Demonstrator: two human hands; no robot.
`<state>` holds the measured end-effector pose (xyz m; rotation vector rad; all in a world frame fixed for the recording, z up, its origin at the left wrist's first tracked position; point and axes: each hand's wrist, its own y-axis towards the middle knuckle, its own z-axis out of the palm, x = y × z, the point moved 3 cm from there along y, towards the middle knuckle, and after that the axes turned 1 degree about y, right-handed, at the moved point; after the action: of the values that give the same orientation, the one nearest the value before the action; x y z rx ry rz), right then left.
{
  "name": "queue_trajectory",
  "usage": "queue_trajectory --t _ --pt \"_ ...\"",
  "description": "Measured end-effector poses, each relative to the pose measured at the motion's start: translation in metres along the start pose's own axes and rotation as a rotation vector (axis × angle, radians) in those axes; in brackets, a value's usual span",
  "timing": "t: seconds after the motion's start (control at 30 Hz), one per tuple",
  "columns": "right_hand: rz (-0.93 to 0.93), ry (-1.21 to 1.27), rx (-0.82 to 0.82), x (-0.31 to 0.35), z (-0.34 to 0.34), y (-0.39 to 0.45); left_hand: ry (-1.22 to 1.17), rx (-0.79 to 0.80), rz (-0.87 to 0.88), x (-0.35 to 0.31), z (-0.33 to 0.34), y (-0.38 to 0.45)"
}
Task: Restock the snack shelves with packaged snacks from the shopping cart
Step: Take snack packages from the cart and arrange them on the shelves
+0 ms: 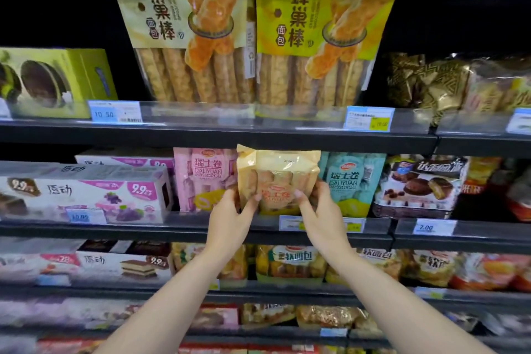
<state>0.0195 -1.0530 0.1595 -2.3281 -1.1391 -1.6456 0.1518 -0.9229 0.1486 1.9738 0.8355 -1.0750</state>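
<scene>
Your left hand (230,211) and right hand (319,207) both grip the orange swiss-roll pack (277,178), held upright between the pink pack (201,178) beside your left hand and the blue pack (349,181) beside your right. Push unevenly and it may snag a neighbour, tip, or slide off the shelf edge (184,228) below your hands.

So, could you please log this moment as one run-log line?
step: shelving | item: yellow plastic Swiss-roll bag | left hand: gripping | right hand: gripping | slot: between pink bag and teal bag

Yellow swiss-roll bag (277,181) stands upright on the shelf (184,228), between pink and teal bags
</scene>
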Motion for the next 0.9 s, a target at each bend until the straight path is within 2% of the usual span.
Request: queue_trajectory --t 0.17,0.37,0.5,0.57,0.7,0.8,0.9 --pt "0.007 -0.057 0.006 0.001 -0.002 0.005 0.076 -0.01 0.009 0.0 -0.002 0.006" --pt "0.042 -0.193 -0.013 0.007 0.003 0.016 0.182 -0.035 -0.109 -0.004 0.0 0.017" --pt "0.014 -0.115 -0.052 0.008 0.003 0.009 0.246 -0.039 -0.124 -0.007 -0.002 0.029" --pt "-0.038 -0.132 -0.04 0.009 0.002 -0.001 0.266 -0.049 -0.106 -0.007 -0.002 0.031" --pt "-0.163 -0.415 0.018 0.001 0.003 -0.016 0.329 -0.067 -0.092 -0.006 -0.001 0.024" --pt "-0.397 -0.677 -0.03 -0.001 0.003 -0.02 0.383 -0.109 -0.081 -0.007 -0.003 0.016" --pt "-0.572 -0.86 0.006 0.001 0.006 -0.017 0.399 -0.131 -0.055 -0.007 -0.004 0.015"
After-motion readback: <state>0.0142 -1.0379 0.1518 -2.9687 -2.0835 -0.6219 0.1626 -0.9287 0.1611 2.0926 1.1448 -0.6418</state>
